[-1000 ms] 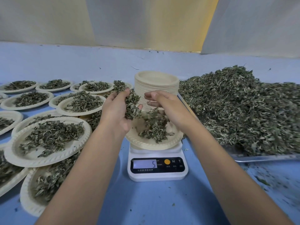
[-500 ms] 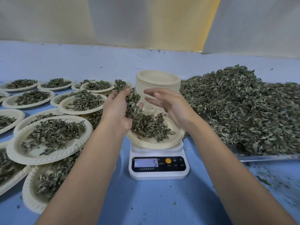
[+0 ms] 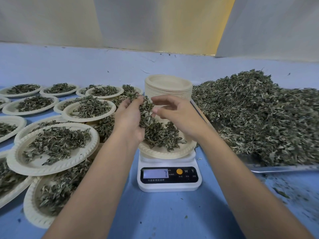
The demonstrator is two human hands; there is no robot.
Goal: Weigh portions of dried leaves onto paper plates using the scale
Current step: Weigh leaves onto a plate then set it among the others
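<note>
A white digital scale (image 3: 169, 176) stands on the blue table, its display showing 7. On it sits a paper plate (image 3: 165, 151) with a small heap of dried leaves (image 3: 160, 135). My left hand (image 3: 129, 118) is cupped above the plate's left side and holds a handful of dried leaves (image 3: 145, 109) that spill down toward the plate. My right hand (image 3: 174, 112) hovers just right of that handful, fingers loosely curved toward it, with nothing gripped.
A tall stack of empty paper plates (image 3: 168, 87) stands behind the scale. A big pile of dried leaves (image 3: 262, 114) fills a metal tray (image 3: 276, 169) on the right. Several filled plates (image 3: 51, 145) crowd the left side, some overlapping.
More leaves have dropped from my left hand onto the plate, and the display went from 5 to 7. My right hand has let go of its leaves and lifted slightly.
</note>
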